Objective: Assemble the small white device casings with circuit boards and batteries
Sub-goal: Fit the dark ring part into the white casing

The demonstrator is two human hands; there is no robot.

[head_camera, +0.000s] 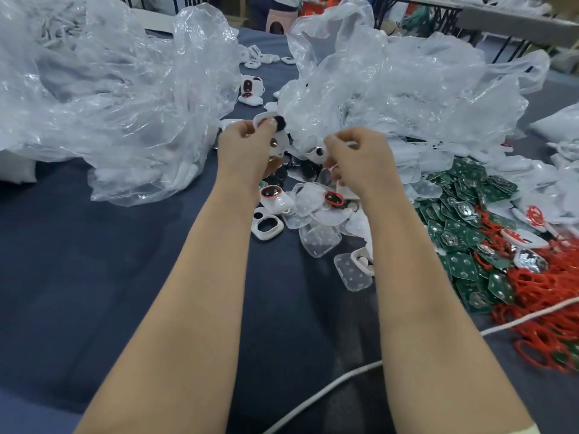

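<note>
If my left hand (247, 145) slips: the white casing (262, 119) pinched at its fingertips falls among look-alike shells below; I would likely lose track of it
If the plastic bag (391, 89) sags: it hangs just beside both hands; it could snag or hide a part
Right hand (360, 161): fingers curled, pinching a small white piece (315, 155); a silvery disc seems to sit in it, though I cannot tell for sure
Casing: white, rounded, thin-rimmed, something dark against it; held above the table between the two bags
Circuit boards (463, 245): green, heaped right of my right forearm; red rings (539, 289) tangle among them, so one could drag others along
</note>
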